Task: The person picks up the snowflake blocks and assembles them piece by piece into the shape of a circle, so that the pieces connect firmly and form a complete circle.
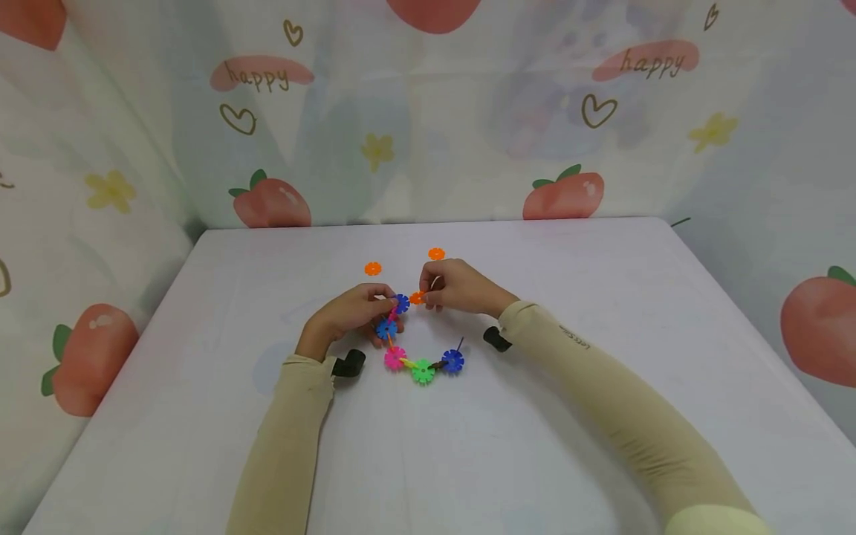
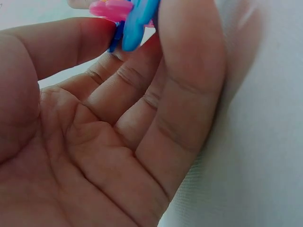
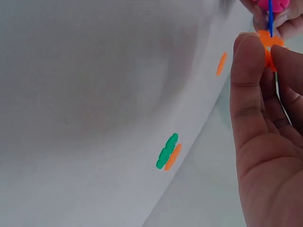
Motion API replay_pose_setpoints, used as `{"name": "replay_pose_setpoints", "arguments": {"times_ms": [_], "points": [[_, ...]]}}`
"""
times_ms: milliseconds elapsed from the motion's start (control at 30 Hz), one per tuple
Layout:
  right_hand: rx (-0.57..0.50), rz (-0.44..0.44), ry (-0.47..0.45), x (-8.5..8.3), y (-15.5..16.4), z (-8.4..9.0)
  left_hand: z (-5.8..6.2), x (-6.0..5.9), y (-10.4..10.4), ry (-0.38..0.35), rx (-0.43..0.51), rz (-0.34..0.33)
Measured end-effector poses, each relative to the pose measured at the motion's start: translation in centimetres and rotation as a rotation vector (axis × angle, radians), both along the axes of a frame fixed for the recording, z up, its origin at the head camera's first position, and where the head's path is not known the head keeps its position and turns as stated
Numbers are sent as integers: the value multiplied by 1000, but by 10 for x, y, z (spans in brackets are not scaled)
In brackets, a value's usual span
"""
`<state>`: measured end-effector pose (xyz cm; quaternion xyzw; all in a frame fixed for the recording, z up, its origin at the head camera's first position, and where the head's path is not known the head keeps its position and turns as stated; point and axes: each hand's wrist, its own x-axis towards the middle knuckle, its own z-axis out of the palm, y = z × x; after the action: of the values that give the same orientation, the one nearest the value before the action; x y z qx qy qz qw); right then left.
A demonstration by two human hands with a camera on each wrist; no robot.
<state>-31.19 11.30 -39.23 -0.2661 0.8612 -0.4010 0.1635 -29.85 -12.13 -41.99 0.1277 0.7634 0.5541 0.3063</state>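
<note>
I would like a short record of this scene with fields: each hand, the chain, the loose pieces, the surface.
left hand: grips the blue disc at the upper end of the chain
right hand: pinches an orange disc right beside that blue disc
chain: curved row of snowflake discs, blue, pink, green, blue; lower part lies on the table
loose pieces: two orange discs behind the hands
surface: white table, fruit-print cloth behind
</note>
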Motion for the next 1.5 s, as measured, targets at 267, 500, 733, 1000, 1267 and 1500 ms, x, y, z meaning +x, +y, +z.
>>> {"name": "replay_pose_setpoints", "arguments": {"times_ms": [267, 500, 733, 1000, 1267, 1500], "points": [[-31, 2, 45, 0, 1, -4, -2, 0, 2, 55, -8, -10], [-43, 46, 90, 1, -6, -7, -1, 2, 1, 92, -36, 6], [-28, 65, 162, 3, -8, -6, -4, 1, 2, 102, -26, 0], [4, 34, 149, -3, -1, -7, -3, 0, 3, 66, -17, -14], [-16, 32, 124, -2, 3, -6, 0, -1, 4, 72, -21, -28], [-24, 12, 124, -2, 7, -6, -1, -1, 3, 63, -17, -24]]}}
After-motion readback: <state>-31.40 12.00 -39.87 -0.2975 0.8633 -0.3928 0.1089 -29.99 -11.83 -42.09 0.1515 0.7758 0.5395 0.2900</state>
